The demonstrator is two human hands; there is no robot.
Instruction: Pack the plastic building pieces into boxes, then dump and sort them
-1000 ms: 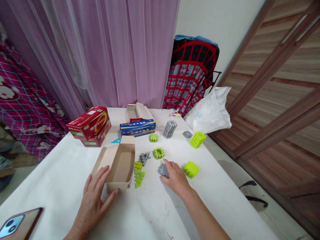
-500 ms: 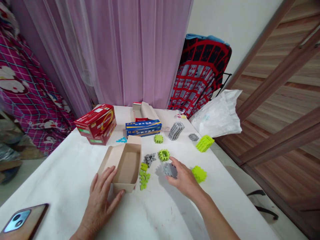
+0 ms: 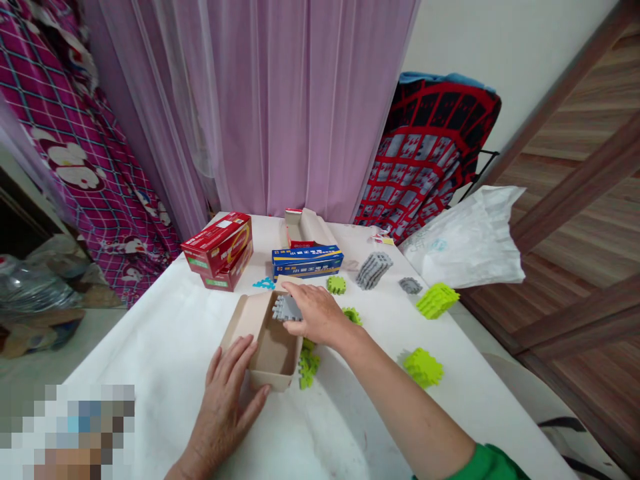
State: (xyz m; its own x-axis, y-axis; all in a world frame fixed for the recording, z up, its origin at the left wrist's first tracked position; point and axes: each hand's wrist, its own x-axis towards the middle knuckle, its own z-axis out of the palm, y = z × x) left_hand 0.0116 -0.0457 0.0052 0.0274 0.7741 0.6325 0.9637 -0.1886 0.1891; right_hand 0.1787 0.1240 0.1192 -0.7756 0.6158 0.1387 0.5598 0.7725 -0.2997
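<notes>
Shows up as a flat grey toothed plastic piece (image 3: pixel 286 308), plain-faced and cut with square notches along the left side. Grasped in the right hand (image 3: pixel 316 313), pinched between near-side thumb and far-side fingers, jutting left past the palm. Held over the far part of an open tan rectangular cardboard box (image 3: pixel 273 381). Rests the left hand (image 3: pixel 226 393) unclenched, fingers spread, at the box's near left corner. Bounded on the far side by a blue printed cardboard carton (image 3: pixel 307 261), and just to the right by lime-green toothed plastic pieces (image 3: pixel 309 369). Opens leftward onto broad, bare white tabletop (image 3: pixel 160 353).
</notes>
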